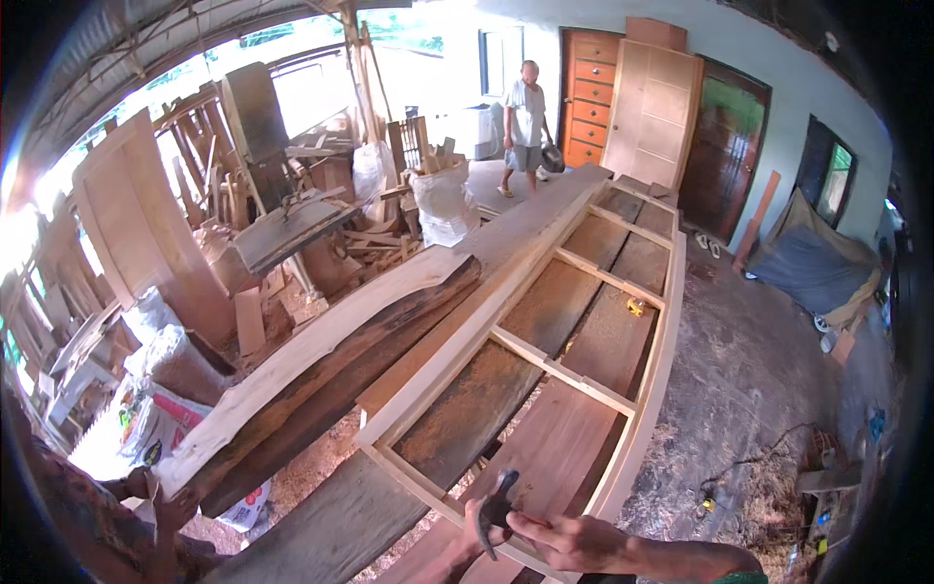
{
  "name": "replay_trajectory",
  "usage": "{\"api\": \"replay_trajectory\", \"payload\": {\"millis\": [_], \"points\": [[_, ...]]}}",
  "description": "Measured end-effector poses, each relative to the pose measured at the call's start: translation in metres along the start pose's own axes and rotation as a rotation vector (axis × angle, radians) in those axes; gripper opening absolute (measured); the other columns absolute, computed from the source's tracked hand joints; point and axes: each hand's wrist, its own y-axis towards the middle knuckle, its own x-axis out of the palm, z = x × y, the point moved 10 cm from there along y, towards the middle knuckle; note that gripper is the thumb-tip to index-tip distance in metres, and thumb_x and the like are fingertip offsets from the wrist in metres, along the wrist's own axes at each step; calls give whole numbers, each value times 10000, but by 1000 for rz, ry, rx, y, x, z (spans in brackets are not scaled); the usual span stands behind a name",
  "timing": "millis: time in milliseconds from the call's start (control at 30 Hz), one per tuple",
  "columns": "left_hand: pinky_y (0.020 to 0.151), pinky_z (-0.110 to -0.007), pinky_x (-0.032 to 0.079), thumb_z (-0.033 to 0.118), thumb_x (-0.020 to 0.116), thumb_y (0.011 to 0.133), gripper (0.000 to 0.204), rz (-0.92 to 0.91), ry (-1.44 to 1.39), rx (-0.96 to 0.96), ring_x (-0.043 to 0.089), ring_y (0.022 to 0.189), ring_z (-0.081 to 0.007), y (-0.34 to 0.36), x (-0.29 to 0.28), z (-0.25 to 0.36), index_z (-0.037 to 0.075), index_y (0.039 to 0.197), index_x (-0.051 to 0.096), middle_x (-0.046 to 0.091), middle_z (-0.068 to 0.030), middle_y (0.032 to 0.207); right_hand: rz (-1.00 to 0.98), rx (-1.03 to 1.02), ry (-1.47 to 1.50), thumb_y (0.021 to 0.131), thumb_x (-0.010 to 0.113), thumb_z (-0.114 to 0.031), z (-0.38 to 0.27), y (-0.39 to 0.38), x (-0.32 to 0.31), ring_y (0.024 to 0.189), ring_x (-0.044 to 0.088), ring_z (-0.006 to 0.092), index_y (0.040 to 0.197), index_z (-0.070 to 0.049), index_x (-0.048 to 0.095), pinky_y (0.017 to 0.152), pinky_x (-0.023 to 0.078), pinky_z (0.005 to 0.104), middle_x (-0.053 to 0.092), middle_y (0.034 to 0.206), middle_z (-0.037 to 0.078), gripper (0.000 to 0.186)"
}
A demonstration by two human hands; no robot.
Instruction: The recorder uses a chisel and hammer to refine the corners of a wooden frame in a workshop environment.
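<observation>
At the lower middle, my right hand (576, 542) is closed around a hammer (499, 498) with a dark head, gripping it close to the head. Just left of that head, my left hand (475, 533) is bent closed at the near end of a long wooden frame (589, 383); the hammer covers part of its fingers, so what they hold cannot be made out. Pale rails and several crosspieces make up the frame, which lies over wide dark planks (331, 530). Inside one of its far openings rests a small yellow object (635, 307), possibly a tape measure.
A thick live-edge slab (331, 360) lies left of the frame. At lower left a co-worker's hand (175, 508) touches its end. Another person (525, 122) stands at the back near an orange drawer-front panel (591, 88). Sacks (443, 200) and scrap wood line the left side.
</observation>
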Motion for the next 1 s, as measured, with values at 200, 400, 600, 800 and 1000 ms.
{"api": "replay_trajectory", "payload": {"millis": [200,400,600,800,1000], "points": [[551,-298,480,156,754,757,176,64,212,176,586,578,-123,12,-6,70,47,868,670,630,-37,664,68,68,27,874,691,-145,-4,24,-41,629,666,223,1366,-53,526,477,547,335,666,846,101,527],[557,-325,478,151,728,737,164,-73,36,75,602,573,-155,0,9,43,48,851,671,612,-70,639,-253,268,26,835,684,-96,8,-24,28,765,696,258,1411,-62,494,557,584,346,687,925,148,608],[639,-319,527,153,655,759,390,97,-291,-201,636,734,-186,-50,-25,-135,31,1130,657,678,-112,979,-212,383,139,913,649,-112,15,-6,-2,844,705,298,1255,-57,640,676,586,357,705,1044,174,346],[410,-274,382,43,583,823,135,643,-543,-212,493,444,-125,10,-124,18,16,699,536,546,-86,554,102,759,362,938,623,-96,52,-73,-36,966,698,226,1426,3,465,831,540,311,700,1100,207,522],[404,-270,379,13,621,848,193,503,-412,-126,502,460,-109,4,-87,53,7,681,524,554,-76,558,75,1102,426,949,613,-107,53,-150,-23,1053,667,229,1403,64,459,890,507,309,669,1176,234,510]]}}
